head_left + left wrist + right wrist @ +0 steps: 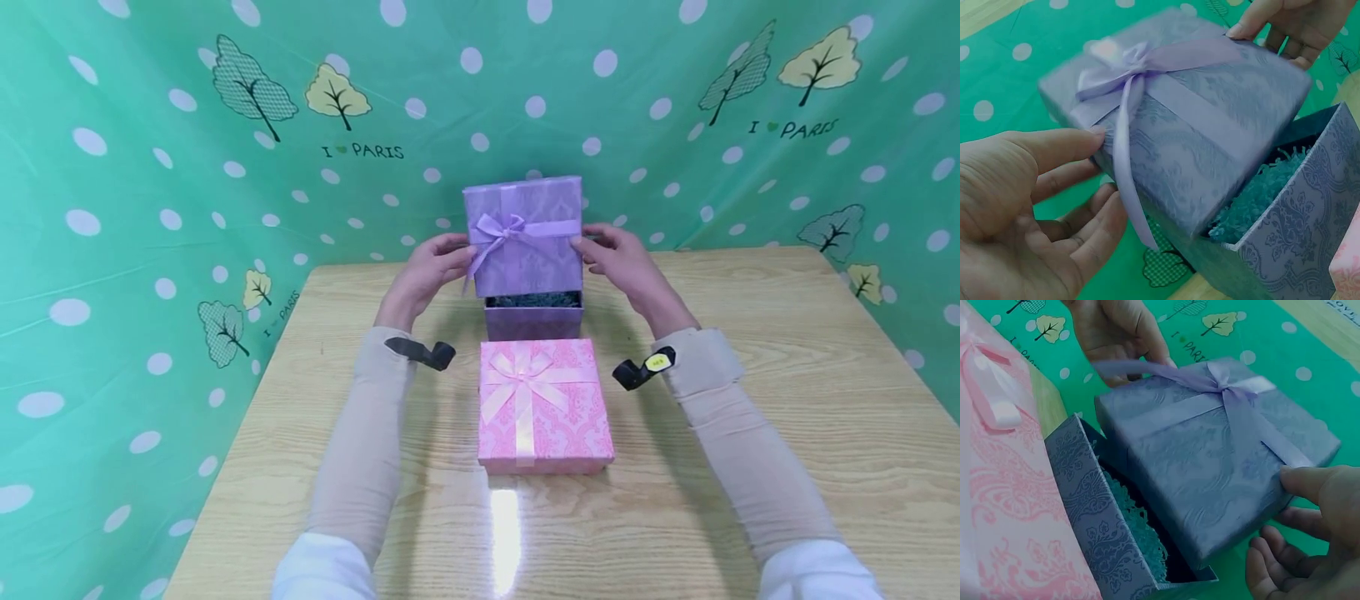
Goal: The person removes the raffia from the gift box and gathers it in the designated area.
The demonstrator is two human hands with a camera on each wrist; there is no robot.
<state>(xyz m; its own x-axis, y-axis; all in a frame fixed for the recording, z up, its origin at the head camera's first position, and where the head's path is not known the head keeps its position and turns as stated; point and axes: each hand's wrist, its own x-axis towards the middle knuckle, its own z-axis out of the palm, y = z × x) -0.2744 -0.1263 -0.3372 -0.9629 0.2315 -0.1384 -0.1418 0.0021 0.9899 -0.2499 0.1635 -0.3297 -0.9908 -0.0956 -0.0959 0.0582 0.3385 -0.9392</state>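
Both hands hold a purple gift box lid (540, 267) with a ribbon bow, one at each side. My left hand (431, 271) pinches its left edge, thumb on top and fingers beneath. On the right edge, my right hand (622, 258) grips it the same way. Tilted, the lid hangs over the purple box base (532, 323), covering its back part. Teal shredded paper (1260, 187) fills the base and shows in the gap along its front. Whether anything lies in the paper is hidden.
A pink gift box (555, 417) with its lid on and a bow stands just in front of the purple base. Both rest on a wooden table (810, 400). Behind hangs a green dotted cloth (472, 100), close to the table's back edge.
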